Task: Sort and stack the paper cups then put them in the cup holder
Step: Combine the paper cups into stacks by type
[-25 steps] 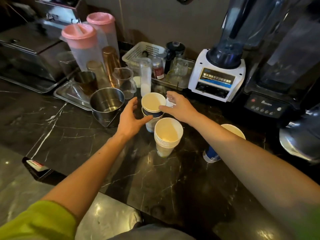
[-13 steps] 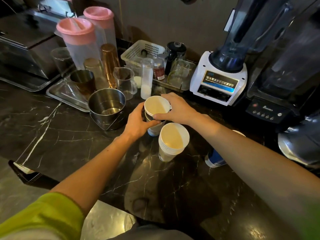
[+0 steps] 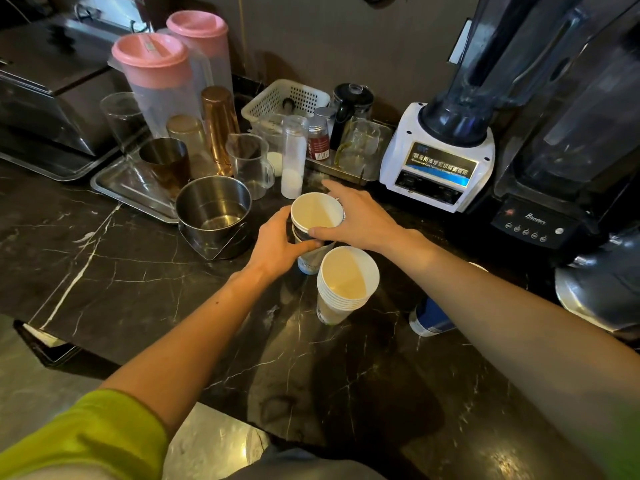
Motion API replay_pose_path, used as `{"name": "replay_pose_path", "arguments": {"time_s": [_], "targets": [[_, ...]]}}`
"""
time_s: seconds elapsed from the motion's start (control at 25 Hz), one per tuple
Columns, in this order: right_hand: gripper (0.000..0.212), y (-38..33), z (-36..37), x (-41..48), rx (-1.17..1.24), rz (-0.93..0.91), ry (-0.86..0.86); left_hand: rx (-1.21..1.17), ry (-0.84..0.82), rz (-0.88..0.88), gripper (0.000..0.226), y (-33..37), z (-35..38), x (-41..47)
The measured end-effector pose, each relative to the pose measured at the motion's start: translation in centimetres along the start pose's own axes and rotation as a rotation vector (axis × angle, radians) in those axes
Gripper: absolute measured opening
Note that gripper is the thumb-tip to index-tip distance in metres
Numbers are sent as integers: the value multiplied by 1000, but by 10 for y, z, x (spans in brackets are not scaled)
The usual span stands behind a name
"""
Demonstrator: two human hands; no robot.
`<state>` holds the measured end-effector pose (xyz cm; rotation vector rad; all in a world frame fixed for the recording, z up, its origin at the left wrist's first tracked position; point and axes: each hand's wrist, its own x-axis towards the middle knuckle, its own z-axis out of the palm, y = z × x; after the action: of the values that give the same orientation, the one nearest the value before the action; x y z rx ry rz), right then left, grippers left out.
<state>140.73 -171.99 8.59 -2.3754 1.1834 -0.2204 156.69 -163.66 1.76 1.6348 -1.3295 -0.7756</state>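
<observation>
Both my hands have closed in on the top cup point(image 3: 317, 212) since a second ago, when they were only reaching. My right hand point(image 3: 360, 221) clamps its rim from the right, thumb across the near side, forefinger pointing past the far side. My left hand point(image 3: 277, 244) wraps the blue-banded cups point(image 3: 309, 259) beneath it, fingers shut round them. Top cup sits partly nested, upright, mid-worktop toward the back edge. Just nearer me, touching or almost: white cup stack point(image 3: 344, 284), several rims showing, upright, free of both hands. Right of that, a blue cup point(image 3: 431, 318), mostly hidden under my right forearm. Left of my grip: steel pail point(image 3: 214, 213), at the corner of a metal tray point(image 3: 117, 188) of glasses. Behind: white blender base point(image 3: 438, 157), near the wall.
</observation>
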Motion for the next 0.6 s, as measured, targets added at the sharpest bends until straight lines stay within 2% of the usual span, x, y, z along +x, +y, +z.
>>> {"name": "replay_pose_path", "arguments": {"time_s": [0.28,0.6], "targets": [[96,1,0,-16,-25,-48,122,56,-16,33,77,1,3,-1],[90,4,4,-21,97,-36,221,71,-47,39,78,6,3,-1]]}}
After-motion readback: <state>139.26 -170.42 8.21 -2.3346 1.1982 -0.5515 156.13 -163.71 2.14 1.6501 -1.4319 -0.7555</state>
